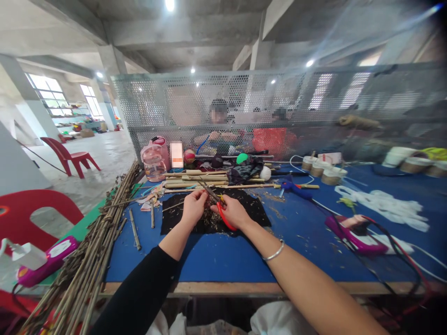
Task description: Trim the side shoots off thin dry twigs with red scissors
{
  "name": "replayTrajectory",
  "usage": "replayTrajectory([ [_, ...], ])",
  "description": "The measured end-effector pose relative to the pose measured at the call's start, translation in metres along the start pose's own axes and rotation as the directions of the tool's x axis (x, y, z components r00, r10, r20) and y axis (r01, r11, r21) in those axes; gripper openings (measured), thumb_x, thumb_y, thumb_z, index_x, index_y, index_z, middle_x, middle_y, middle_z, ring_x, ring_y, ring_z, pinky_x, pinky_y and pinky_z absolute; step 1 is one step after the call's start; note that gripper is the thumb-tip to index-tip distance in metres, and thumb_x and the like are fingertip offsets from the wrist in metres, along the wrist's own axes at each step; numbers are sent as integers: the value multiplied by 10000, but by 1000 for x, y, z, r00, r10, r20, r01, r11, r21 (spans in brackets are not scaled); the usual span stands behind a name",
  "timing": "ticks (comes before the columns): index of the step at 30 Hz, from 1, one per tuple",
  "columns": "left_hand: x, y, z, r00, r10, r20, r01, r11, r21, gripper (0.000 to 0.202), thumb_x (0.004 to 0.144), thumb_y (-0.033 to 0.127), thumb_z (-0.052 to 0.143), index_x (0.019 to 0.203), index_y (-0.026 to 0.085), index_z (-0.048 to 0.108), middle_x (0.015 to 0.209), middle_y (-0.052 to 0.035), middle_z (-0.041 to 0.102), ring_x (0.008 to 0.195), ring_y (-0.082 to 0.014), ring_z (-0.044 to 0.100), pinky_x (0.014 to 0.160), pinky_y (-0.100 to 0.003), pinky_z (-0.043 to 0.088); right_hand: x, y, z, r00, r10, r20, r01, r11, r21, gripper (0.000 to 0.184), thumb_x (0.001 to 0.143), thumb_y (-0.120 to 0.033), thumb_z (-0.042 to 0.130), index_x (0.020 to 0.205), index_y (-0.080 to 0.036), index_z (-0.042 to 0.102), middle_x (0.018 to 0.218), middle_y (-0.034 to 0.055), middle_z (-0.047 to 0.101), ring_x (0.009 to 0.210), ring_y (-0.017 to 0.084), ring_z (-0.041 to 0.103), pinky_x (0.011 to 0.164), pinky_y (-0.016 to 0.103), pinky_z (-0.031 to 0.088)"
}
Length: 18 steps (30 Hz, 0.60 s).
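My right hand (233,211) grips a pair of scissors (223,216) with red handles, their blades pointing up and to the left over the work. My left hand (194,207) is closed in a pinch just left of the blades. A thin dry stem (172,206) runs into it from the left; the part between the fingers is hidden. Beneath both hands a black cloth (256,211) lies on the blue table (209,260), strewn with small dry clippings (206,222). Short cut sticks (134,229) lie to the left of the cloth.
A long bundle of dry stems (94,251) lies along the left edge. Behind the cloth are bamboo sticks (209,178), a pink jug (153,163) and a blue glue gun (291,186). Purple power strips (356,237) with cables sit at both sides. People work behind a perforated metal screen (157,102).
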<state>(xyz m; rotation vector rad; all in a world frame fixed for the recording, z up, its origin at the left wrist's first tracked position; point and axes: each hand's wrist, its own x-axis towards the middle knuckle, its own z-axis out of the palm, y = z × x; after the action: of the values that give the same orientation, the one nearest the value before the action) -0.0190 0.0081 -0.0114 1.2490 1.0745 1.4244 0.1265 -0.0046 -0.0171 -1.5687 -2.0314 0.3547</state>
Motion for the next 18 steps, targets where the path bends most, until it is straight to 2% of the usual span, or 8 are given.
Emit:
replayTrajectory([
  [5,-2,2,-2,992,120,38,-124,982,145,241,714,334,545,716,129,673,567,1,575,518,-97,468,522,-204,369,0,-4,2,999,-32,-29,32,999,-5,326,751,-488,545,879,-192,491,749,10,578,623,126,506,547,217,299],
  [8,-1,1,-4,986,160,47,-166,969,182,258,728,339,534,746,127,681,592,-4,586,530,-98,466,524,-202,361,0,-6,2,999,-24,-33,24,1000,-8,310,757,-478,549,846,-187,494,709,2,566,598,118,494,540,214,295],
  [18,1,0,-5,987,163,6,-161,967,196,265,736,365,525,668,141,650,532,7,536,498,-97,446,518,-203,365,-1,-4,1,1000,8,-26,-9,1000,-29,317,770,-503,524,737,-188,500,651,11,572,566,118,491,518,212,282],
])
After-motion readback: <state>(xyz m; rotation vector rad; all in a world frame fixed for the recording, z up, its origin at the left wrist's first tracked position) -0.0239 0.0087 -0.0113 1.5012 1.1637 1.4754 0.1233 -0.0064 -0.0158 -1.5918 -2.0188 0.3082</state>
